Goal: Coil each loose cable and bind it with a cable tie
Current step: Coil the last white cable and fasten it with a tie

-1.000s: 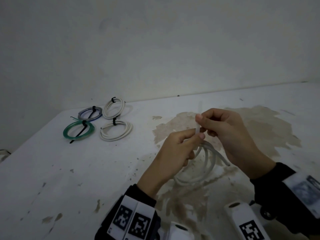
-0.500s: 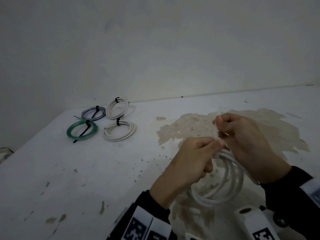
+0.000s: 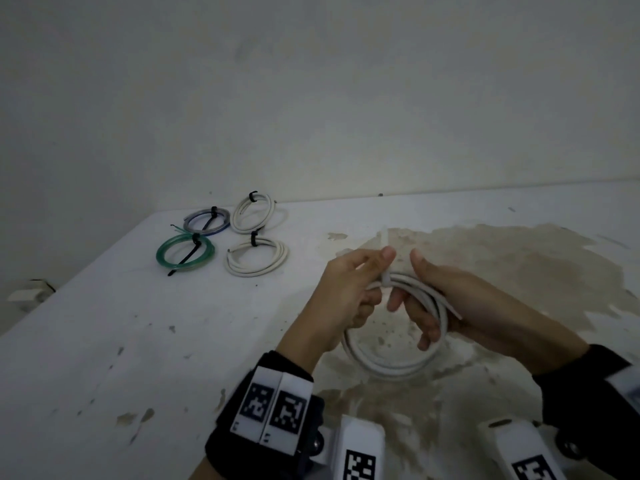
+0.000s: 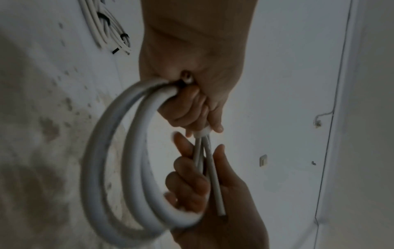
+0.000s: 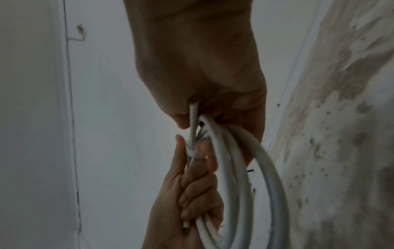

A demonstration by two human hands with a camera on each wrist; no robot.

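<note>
On the far left of the stained white worktop (image 3: 104,323) lie four bound coils: a green plastic-sheathed cable coil (image 3: 184,252) with a black cable tie, a grey-blue cable coil (image 3: 207,221) behind it, and two white cable coils (image 3: 257,259), (image 3: 254,212) to their right, all well apart from the hands. Nearer and to the right, the left hand (image 3: 341,296) curls its fingers around the top of a white round cable coil (image 3: 391,362) held above the worktop, thumb and forefinger pinching a white cable tie (image 4: 202,133) wrapped round the strands. The right hand (image 3: 460,306) grips the coil's right side, fingers threaded through the loop.
</note>
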